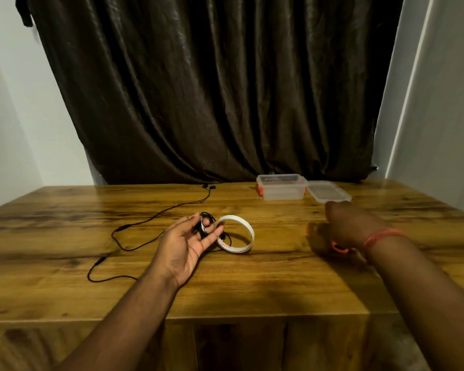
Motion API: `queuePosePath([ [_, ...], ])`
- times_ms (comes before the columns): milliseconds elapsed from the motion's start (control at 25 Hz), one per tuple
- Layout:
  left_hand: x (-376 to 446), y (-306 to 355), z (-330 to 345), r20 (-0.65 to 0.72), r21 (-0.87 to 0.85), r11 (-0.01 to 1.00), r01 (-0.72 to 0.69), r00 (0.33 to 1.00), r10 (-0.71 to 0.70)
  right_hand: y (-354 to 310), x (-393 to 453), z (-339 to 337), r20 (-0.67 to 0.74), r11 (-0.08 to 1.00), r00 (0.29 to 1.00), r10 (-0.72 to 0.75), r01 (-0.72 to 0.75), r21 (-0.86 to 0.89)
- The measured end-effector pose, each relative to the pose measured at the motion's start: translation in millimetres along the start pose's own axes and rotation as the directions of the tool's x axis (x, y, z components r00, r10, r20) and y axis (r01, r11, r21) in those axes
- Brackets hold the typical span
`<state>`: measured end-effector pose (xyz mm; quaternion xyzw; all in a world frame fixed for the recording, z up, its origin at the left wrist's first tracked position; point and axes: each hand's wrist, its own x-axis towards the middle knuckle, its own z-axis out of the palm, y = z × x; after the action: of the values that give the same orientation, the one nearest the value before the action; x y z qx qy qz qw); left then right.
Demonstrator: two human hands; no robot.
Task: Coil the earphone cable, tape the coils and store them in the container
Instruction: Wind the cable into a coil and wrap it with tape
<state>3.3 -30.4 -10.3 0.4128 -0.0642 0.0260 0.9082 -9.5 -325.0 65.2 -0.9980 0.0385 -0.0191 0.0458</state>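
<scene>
Two hands are recorded over a wooden bench (252, 290). A small coil of black earphone cable (204, 225) is pinched in the curled fingers (212, 232) of the left hand (184, 243), just above the bench's middle; the uncoiled remainder is trailed across the wood to the left, with the earbuds (209, 186) laid near the far edge. A white tape roll (239, 234) is stood on edge, touching the left fingertips. The right hand (343, 226) is blurred, palm down over something orange (339, 247), possibly scissors; its grasp cannot be told. A clear container (281, 187) is set uncovered at the far right, its lid (328, 192) laid just beside it. A dark curtain (212, 89) is hung behind.
</scene>
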Motion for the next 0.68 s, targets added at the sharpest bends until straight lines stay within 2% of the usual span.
queuePosePath([
  [40,0,-1,1,0.005,0.005,1.0,0.0,1.0,0.0,-9,0,5,-0.028,0.979,0.995,-0.097,0.101,0.178],
  [80,-1,-1,2,0.012,0.009,1.0,0.0,1.0,0.0,-21,-3,11,-0.045,0.901,0.981,-0.189,0.192,0.389],
  [160,-3,-2,3,0.032,0.008,1.0,0.004,0.999,-0.004,-54,-18,31,-0.058,0.652,0.938,-0.343,0.282,0.704],
  [280,-4,-2,4,0.054,0.026,1.0,0.002,0.999,-0.003,-80,-20,62,-0.098,0.324,0.923,-0.372,0.228,0.918],
  [320,-4,-2,5,0.053,0.037,0.999,-0.004,0.999,0.002,-83,-19,67,-0.117,0.255,0.923,-0.366,0.221,0.941],
  [360,-3,-3,5,0.051,0.047,0.999,-0.008,0.999,0.006,-84,-20,69,-0.139,0.23,0.92,-0.368,0.235,0.945],
  [480,-3,-3,5,0.054,0.06,0.998,-0.009,0.999,0.005,-72,-17,76,-0.206,0.273,0.918,-0.34,0.306,0.912],
  [520,-3,-3,6,0.05,0.062,0.998,-0.007,0.999,0.003,-64,-16,77,-0.243,0.349,0.916,-0.318,0.351,0.869],
  [560,-4,-3,6,0.046,0.065,0.998,-0.005,0.999,0.002,-54,-15,77,-0.297,0.473,0.905,-0.306,0.415,0.777],
  [640,-5,-1,8,0.049,0.078,0.997,0.001,0.999,-0.005,-34,-11,75,-0.404,0.722,0.855,-0.325,0.5,0.477],
  [680,-6,-1,8,0.048,0.079,0.997,0.009,0.999,-0.013,-25,-8,74,-0.417,0.788,0.845,-0.336,0.494,0.367],
])
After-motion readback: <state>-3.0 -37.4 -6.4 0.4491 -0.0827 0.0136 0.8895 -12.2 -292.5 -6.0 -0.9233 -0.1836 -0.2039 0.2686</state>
